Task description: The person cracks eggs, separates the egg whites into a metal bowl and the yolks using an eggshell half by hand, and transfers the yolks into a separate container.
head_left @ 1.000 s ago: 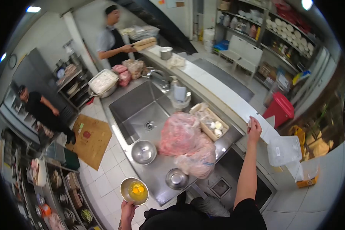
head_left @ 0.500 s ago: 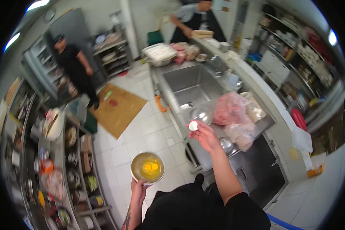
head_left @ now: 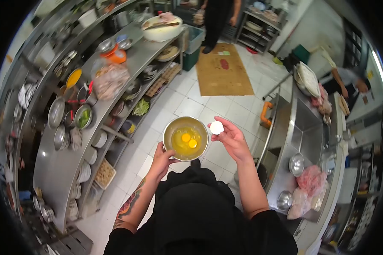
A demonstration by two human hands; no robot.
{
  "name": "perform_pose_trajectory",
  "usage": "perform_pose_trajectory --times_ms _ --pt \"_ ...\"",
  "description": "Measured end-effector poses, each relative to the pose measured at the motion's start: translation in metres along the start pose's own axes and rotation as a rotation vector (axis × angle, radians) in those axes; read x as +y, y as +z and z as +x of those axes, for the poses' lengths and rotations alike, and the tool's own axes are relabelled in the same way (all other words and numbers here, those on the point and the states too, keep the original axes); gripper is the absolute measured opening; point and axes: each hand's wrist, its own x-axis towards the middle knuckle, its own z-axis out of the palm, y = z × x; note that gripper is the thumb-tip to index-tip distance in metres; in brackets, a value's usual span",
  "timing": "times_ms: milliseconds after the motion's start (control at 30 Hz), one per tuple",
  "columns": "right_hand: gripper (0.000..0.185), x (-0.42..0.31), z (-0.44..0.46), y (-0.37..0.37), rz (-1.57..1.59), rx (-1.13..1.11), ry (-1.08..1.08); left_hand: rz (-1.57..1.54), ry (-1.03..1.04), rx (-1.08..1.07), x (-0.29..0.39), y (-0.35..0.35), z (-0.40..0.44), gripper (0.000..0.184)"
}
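A steel mixing bowl [head_left: 168, 132] is held out in front of me, with raw eggs [head_left: 187, 140] inside: two whole yolks lie in clear whites. My left hand [head_left: 162, 160] grips its near left rim, thumb over the edge. Just right of the bowl, my right hand [head_left: 232, 140] holds a white eggshell [head_left: 216, 127] between thumb and fingers. The shell is close to the bowl's right rim but apart from it. Whether anything is left within the shell cannot be seen.
A long steel counter [head_left: 51, 170] with bowls and a bag of meat [head_left: 110, 80] runs along the left. On the right stands a steel sink [head_left: 304, 121] with bagged meat [head_left: 312, 182]. A cardboard sheet [head_left: 223, 76] lies on the tiles, near a standing person [head_left: 217, 21]. Another person [head_left: 349, 83] is beyond the sink.
My view has swung left, away from the sink toward the counter. The eggshell in my right hand and the bowl in my left are now closer together.
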Motion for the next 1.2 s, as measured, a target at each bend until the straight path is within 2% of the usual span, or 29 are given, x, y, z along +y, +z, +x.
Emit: perform_pose_trajectory --times_ms 333,400,633,700,733,800,833,933,1033,1200 --pt "0.054 0.050 0.177 0.074 -0.074 -0.341 0.158 -0.133 0.145 0.287 0.064 -0.082 0.025 0.060" --pt "0.052 0.058 0.212 0.084 -0.321 -0.402 0.074 -0.146 0.147 0.355 0.076 -0.093 0.033 0.058" --pt "0.050 0.077 0.311 0.133 -0.596 -0.729 -0.052 -0.245 0.254 0.493 0.110 -0.128 0.066 0.058" --pt "0.047 0.080 0.335 0.151 -0.884 -0.900 -0.141 -0.257 0.273 0.499 0.117 -0.138 0.074 0.061" --pt "0.047 0.085 0.346 0.159 -0.888 -0.933 -0.136 -0.282 0.282 0.519 0.120 -0.144 0.078 0.061" --pt "0.044 0.095 0.365 0.176 -1.071 -1.038 -0.476 -0.301 0.295 0.523 0.127 -0.153 0.085 0.063" --pt "0.044 0.099 0.372 0.185 -1.068 -1.064 -0.483 -0.306 0.304 0.532 0.127 -0.160 0.089 0.064" --pt "0.044 0.107 0.389 0.212 -1.071 -1.154 -0.427 -0.341 0.295 0.543 0.136 -0.177 0.093 0.065" --pt "0.045 0.118 0.400 0.235 -1.017 -1.139 -0.410 -0.348 0.313 0.533 0.149 -0.202 0.093 0.068" --pt "0.047 0.145 0.405 0.270 -1.017 -0.985 -0.125 -0.302 0.260 0.520 0.171 -0.245 0.078 0.070"
